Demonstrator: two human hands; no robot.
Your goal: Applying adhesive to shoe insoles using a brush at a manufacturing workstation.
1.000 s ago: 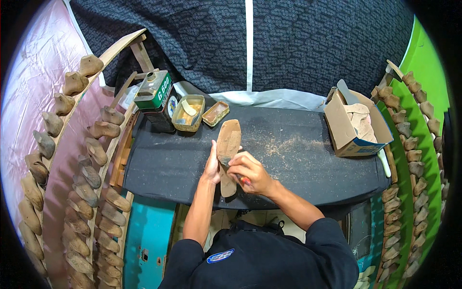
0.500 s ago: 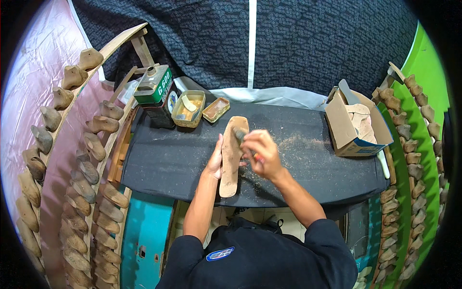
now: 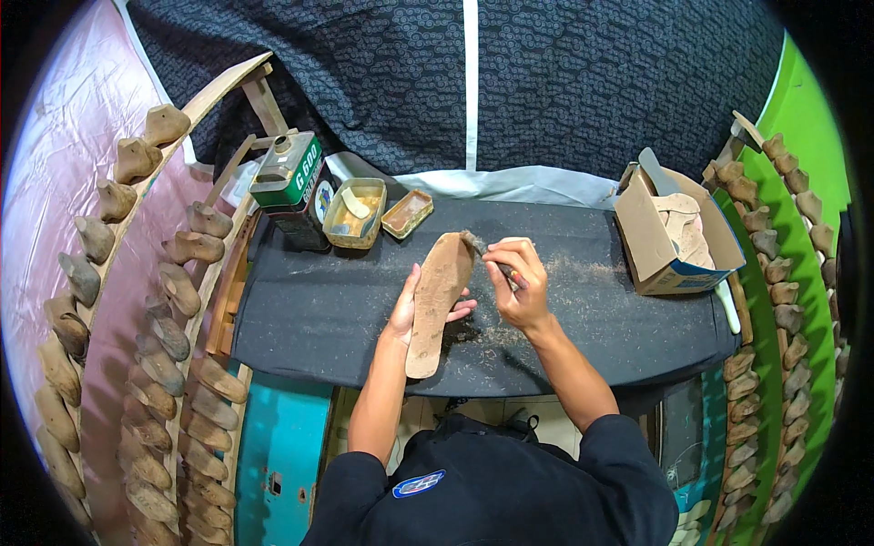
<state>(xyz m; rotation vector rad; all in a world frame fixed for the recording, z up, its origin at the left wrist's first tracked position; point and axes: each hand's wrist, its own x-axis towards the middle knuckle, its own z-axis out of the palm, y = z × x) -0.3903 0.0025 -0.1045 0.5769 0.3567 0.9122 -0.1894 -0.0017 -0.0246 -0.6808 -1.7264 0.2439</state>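
A tan, sole-shaped insole [image 3: 439, 305] with darker blotches is held lengthwise above the black-covered table. My left hand [image 3: 403, 314] grips it from the left, thumb along the edge and fingers reaching underneath to show on the right side. Between the bent fingers of my right hand [image 3: 525, 296] is a small brush [image 3: 477, 244]; its dark tip meets the top right edge of the insole. A reddish-orange bit of its handle shows by the fingers.
A green and black metal can [image 3: 293, 196], an open yellowish tub [image 3: 355, 214] and a smaller tray [image 3: 408, 214] stand at the back left. At right is a cardboard box [image 3: 642, 246] with cut pieces. Wooden shoe lasts [image 3: 164, 369] line racks on both sides. Crumbs dot the tablecloth [image 3: 300, 318].
The brush has gone from the insole's upper face to its top right edge, my right hand shifting right. The insole has turned slightly and moved a little toward me.
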